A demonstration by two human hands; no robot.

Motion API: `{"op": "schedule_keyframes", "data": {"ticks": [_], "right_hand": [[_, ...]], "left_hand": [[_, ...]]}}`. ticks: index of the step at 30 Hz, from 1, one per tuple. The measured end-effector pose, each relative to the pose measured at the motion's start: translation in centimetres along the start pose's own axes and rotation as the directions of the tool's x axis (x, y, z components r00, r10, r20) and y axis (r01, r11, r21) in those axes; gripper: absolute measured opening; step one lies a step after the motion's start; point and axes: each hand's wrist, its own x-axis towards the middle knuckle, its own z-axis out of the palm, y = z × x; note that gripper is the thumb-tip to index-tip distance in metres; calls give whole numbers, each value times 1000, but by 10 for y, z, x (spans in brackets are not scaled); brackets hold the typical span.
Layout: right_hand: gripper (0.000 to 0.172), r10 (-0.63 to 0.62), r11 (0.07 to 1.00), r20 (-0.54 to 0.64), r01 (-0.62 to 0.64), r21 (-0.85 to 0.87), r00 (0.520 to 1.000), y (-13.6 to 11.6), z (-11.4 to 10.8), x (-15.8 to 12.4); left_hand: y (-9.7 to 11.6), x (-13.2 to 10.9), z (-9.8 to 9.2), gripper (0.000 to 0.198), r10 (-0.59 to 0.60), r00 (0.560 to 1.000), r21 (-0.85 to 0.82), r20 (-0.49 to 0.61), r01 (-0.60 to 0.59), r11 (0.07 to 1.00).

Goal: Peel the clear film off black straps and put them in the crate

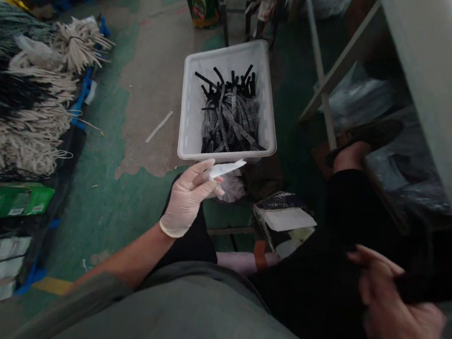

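Note:
My left hand [191,195], in a thin white glove, pinches a narrow white strip [228,169] between thumb and fingers. It is just in front of the near rim of a white plastic bin [269,142]. Inside the bin lies a heap of black and grey patterned straps [231,117], with several black ends sticking up. My right hand [397,314] is bare and blurred at the lower right, over my dark trouser leg. Its fingers are curled, and a small dark bit shows at a fingertip; I cannot make out what it holds.
Bundles of cream and dark cords [26,124] are piled on a blue pallet at left, beside a green box [15,200]. Another white strip [159,126] lies on the floor. A white table [446,66] stands at right, with plastic bags [358,95] beneath. An open package [286,217] sits between my legs.

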Motion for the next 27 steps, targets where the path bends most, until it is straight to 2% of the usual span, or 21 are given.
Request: {"op": "schedule_keyframes", "data": {"ticks": [2,3,5,7,9,11,15,21,24,27], "right_hand": [[37,-31,991,216,1,136,976,-26,18,-2],[43,-70,983,324,10,185,943,-38,30,-4],[50,-221,944,450,74,321,865,-59,58,-8],[49,-345,882,488,99,460,802,-71,86,-13],[41,-360,856,513,57,514,779,-74,107,-19],[32,-330,862,540,14,507,774,-71,116,-27],[25,-288,893,589,-11,450,755,-58,105,-43],[36,-168,965,725,-40,261,668,-41,71,-51],[39,-162,971,761,-37,237,629,-42,60,-50],[40,-148,978,799,-34,206,583,-49,54,-48]], "left_hand": [[2,-11,14,40,-13,996,-20,87,15,1000],[4,-16,23,39,-8,992,-31,129,12,999],[11,-22,40,36,4,980,-60,201,8,998],[20,-25,55,34,29,969,-105,244,-4,994],[29,-23,65,34,58,966,-158,251,-18,987],[37,-16,71,34,73,970,-205,232,-25,979],[47,14,73,35,62,983,-279,171,-12,960],[54,83,76,35,41,994,-370,103,0,929],[49,123,76,38,21,999,-367,48,-2,930],[33,156,70,34,-23,998,-301,-56,5,954]]}}
